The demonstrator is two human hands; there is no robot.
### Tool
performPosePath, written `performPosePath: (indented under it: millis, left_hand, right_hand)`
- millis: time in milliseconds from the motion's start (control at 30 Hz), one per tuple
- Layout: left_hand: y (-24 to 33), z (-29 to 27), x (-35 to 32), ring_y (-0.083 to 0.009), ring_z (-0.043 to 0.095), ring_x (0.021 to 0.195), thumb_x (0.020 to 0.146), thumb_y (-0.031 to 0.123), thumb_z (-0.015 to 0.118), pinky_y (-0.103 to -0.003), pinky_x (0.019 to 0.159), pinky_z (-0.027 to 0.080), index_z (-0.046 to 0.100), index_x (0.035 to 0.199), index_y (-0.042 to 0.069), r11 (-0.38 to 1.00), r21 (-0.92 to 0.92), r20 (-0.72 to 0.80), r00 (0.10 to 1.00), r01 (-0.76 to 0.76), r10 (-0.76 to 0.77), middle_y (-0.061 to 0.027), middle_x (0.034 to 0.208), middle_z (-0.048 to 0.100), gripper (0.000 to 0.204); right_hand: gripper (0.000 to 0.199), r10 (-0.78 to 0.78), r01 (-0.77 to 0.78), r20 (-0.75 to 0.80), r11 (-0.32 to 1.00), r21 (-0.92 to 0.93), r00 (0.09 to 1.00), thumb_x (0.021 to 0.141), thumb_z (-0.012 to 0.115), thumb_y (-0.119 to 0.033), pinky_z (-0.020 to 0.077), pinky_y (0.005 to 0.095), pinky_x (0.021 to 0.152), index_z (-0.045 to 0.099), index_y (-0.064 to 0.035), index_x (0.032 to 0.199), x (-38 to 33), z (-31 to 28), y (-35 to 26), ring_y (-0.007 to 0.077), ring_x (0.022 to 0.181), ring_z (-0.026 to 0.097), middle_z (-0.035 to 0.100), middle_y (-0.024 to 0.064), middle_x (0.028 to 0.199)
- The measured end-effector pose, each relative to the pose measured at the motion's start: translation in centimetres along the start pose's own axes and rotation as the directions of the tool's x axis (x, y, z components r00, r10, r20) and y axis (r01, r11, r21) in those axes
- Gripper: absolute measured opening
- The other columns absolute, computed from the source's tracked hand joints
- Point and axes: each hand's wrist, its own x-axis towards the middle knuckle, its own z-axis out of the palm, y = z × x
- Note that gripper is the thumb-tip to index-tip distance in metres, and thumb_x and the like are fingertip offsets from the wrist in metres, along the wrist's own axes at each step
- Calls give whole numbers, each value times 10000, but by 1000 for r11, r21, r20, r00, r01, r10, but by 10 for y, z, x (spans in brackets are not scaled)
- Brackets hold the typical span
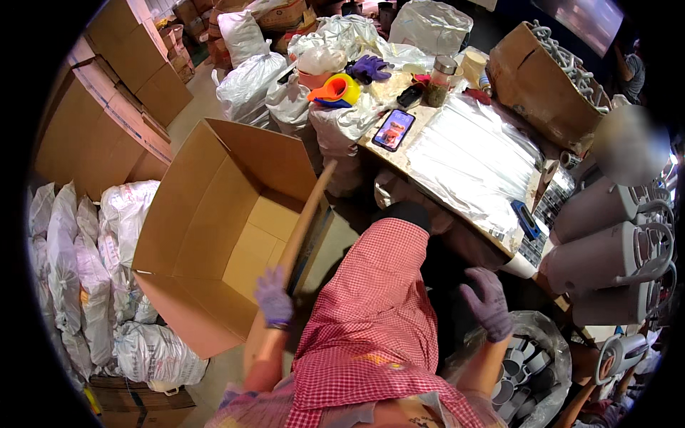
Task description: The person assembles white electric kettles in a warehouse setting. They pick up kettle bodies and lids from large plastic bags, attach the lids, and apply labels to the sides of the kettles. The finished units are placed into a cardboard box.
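A large open cardboard box [185, 207] stands on the floor at my left, its flaps raised and its inner bottom in sight. My left hand [274, 299], in a purple-grey knit glove, is at the box's right wall, fingers up and apart; whether it touches the cardboard I cannot tell. To the right of my checked apron, my right hand [491, 305] wears a similar glove and holds nothing, thumb away from the fingers. Just beyond that hand is a clear plastic bag [560, 334] full of grey cup-like parts [524, 371].
A worktable carries a phone [393, 130], stacked clear plastic bags [474, 146], a blue tool [525, 220] and a jar [440, 82]. Grey handled buckets [606, 255] stand right. White sacks [64, 250] lie left; others [250, 82] stand behind. Another person's arm [578, 403] shows lower right.
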Motion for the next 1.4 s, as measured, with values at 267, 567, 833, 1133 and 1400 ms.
performPosePath:
  millis: [267, 567, 833, 1133, 1400]
  left_hand:
    - [-79, 213, 60, -406, 256, 1439, 812, 653, 573, -521, 1123, 306, 399, 1480, 232, 938, 66, 438, 855, -340, 279, -129, 1601, 240, 808]
    - [-127, 138, 269, -325, 619, 1140, 391, 597, 913, -405, 950, 513, 578, 1259, -20, 993, -112, 675, 736, 29, 54, -207, 1259, 624, 1117]
    - [-158, 242, 281, -353, 656, 969, 752, 278, 698, -412, 828, 532, 696, 965, 31, 993, 84, 74, 995, -77, 71, -165, 951, 698, 326]
    - [-69, 203, 230, -385, 657, 845, 729, 381, 732, -466, 755, 508, 619, 898, 10, 985, -29, 25, 985, -171, 172, -213, 922, 690, 424]
    - [82, 208, 160, -411, 654, 938, 695, 506, 727, -483, 829, 511, 653, 1077, -14, 888, -370, 228, 900, -272, 370, -229, 995, 692, 649]
  right_hand:
    - [330, -176, 148, 66, 940, 306, 982, 816, 704, -163, 457, 436, 955, 624, -13, 1099, 48, 28, -41, 358, 1061, 600, 650, 165, 1094]
    - [356, 326, -323, 152, 945, -48, 933, 816, 726, -165, 477, 387, 942, 638, -23, 1130, 10, -11, -11, 322, 1073, 601, 648, 149, 1110]
    - [353, 466, -472, 127, 882, 16, 875, 822, 733, -255, 480, 414, 934, 643, -43, 1090, -2, -9, -45, 336, 1057, 610, 654, 156, 1100]
    - [349, 793, -795, -67, 607, -3, 606, 859, 703, -256, 515, 353, 845, 652, -27, 1117, -106, -55, -24, 273, 952, 653, 673, 150, 1025]
    - [534, 256, -375, -958, 907, 191, 132, 962, 582, -334, 412, 324, 987, 501, 17, 1357, -39, -263, 81, 182, 1160, 536, 571, 123, 1298]
